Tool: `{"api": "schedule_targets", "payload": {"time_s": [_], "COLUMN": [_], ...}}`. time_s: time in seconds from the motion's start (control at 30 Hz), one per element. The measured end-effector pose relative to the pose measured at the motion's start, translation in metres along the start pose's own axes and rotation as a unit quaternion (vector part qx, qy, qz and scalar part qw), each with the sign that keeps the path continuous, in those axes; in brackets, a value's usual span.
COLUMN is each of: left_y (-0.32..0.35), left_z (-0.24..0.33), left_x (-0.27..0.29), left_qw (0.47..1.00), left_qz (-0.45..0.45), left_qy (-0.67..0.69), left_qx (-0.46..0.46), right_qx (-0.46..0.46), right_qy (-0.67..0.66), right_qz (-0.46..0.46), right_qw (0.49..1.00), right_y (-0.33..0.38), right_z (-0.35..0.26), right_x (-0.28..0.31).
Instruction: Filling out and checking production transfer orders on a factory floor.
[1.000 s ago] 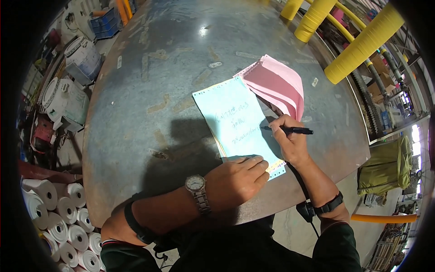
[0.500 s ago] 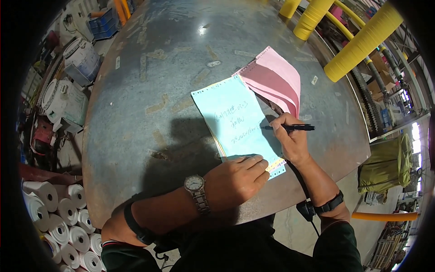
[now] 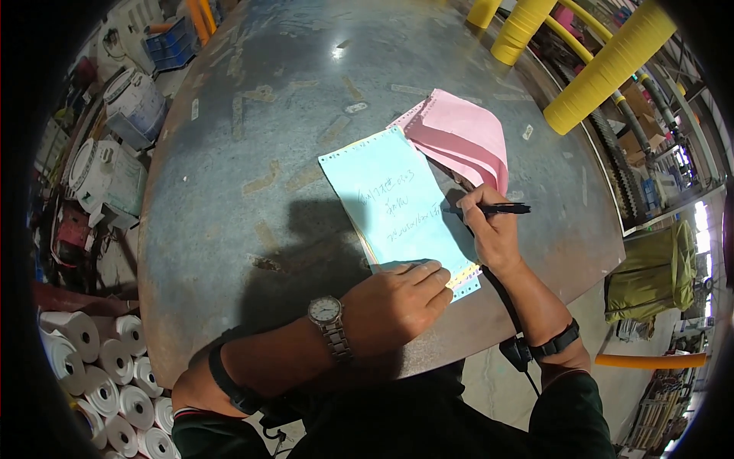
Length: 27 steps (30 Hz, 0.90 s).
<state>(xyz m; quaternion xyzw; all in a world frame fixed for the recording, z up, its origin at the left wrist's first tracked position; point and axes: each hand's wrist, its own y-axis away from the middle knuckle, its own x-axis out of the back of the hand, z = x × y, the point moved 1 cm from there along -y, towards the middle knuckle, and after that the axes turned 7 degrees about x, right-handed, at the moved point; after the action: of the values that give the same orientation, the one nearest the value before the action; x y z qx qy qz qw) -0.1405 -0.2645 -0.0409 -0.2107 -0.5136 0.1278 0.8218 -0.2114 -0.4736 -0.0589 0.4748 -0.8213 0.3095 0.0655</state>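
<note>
A light-blue sheet of paper (image 3: 382, 191) with punched edges and handwriting lies on the grey metal table (image 3: 222, 168). Other coloured sheets show under its lower edge. My left hand (image 3: 405, 302) lies flat on the lower part of the sheet, fingers stretched out, with a wristwatch (image 3: 325, 310) on that wrist. In my right hand (image 3: 493, 233) a black pen (image 3: 506, 208) is gripped, its tip at the right end of the lowest written line. Pink sheets (image 3: 466, 126), folded back and curling up, lie beyond the blue sheet, beside my right hand.
Yellow wrapped tubes (image 3: 608, 73) lie along the table's right edge. White rolls (image 3: 103, 390) are stacked at lower left, and white buckets (image 3: 107, 172) stand left of the table. A green-covered bundle (image 3: 646, 275) is at right, near an orange tube (image 3: 650, 361).
The pen has moved slightly, and the lowest written line has grown a little at its right end. The pink sheets' top has curled lower. My left hand stays in place.
</note>
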Motion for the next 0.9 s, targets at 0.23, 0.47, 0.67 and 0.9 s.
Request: {"api": "schedule_targets", "payload": {"time_s": [0.23,0.47,0.67,0.9], "left_y": [0.000,0.000,-0.001,-0.013], "left_z": [0.000,-0.001,-0.001,-0.038], "left_x": [-0.001,0.001,0.004,0.035], "left_qw": [1.000,1.000,1.000,0.975], "left_qz": [-0.002,-0.004,-0.014,-0.053], "left_qy": [-0.004,-0.002,-0.009,-0.108], "left_qx": [-0.001,-0.002,0.005,0.188], "right_qx": [-0.004,0.011,0.018,0.026], "right_qy": [-0.003,-0.008,-0.048,-0.049], "right_qz": [-0.007,-0.015,0.001,0.046], "right_qw": [1.000,1.000,0.999,0.997], "right_y": [0.001,0.001,0.003,0.000], "right_z": [-0.001,0.000,0.002,-0.011], "right_x": [0.000,-0.001,-0.004,0.011]}}
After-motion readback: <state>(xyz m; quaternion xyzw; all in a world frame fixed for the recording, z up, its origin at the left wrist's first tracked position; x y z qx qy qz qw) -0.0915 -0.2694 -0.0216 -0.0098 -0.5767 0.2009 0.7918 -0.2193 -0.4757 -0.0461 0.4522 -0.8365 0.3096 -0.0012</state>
